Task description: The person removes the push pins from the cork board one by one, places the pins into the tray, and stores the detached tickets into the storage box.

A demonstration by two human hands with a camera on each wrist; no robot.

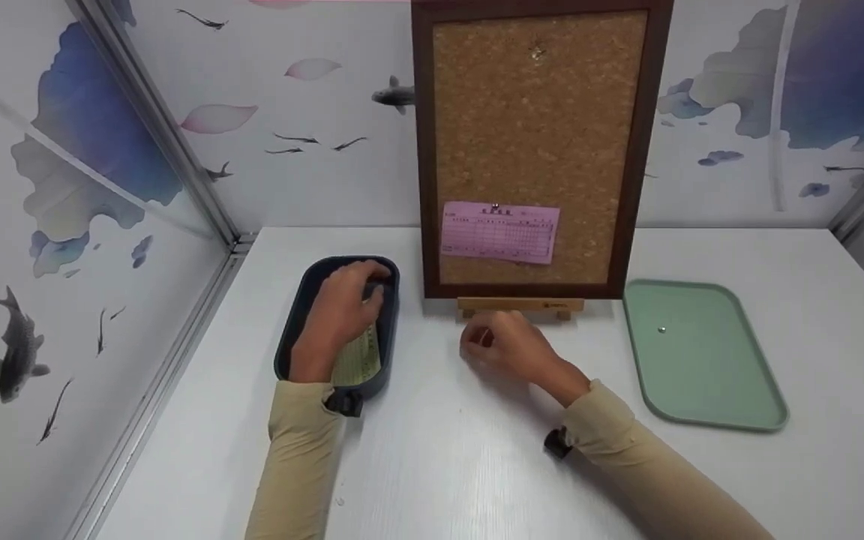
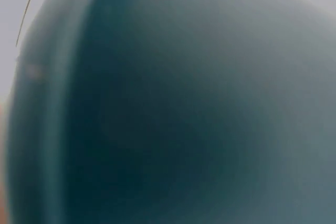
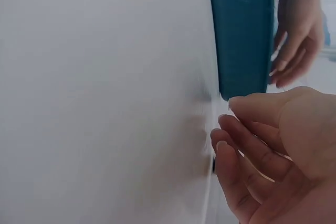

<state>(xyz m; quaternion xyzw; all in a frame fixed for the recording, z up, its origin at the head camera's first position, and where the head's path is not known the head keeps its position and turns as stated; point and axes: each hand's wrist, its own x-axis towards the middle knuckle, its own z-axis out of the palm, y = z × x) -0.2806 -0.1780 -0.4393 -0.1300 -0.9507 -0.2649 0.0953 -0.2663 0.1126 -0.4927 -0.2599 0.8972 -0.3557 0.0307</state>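
Observation:
My left hand (image 1: 338, 304) reaches over the rim into a dark blue bin (image 1: 393, 330), its thumb apart from the fingers. Beneath it lie yellowish printed paper slips (image 1: 358, 360). The bin hides some fingertips, and nothing shows in that hand's grasp. Its wrist view is filled by the blurred bin wall (image 2: 157, 108). Just above the white table, in front of the easel foot (image 1: 522, 304), hovers my right hand (image 1: 507, 346). Its fingers are loosely curled; the right wrist view shows nothing between thumb (image 3: 257, 107) and fingers.
A framed cork board (image 1: 537, 135) stands upright behind the hands. One pin (image 1: 496, 206) fixes a pink printed slip (image 1: 499, 234) low on it; shiny pins (image 1: 537, 51) cluster near its top. At right, a green tray (image 1: 702, 367) holds a small silvery pin (image 1: 662, 330).

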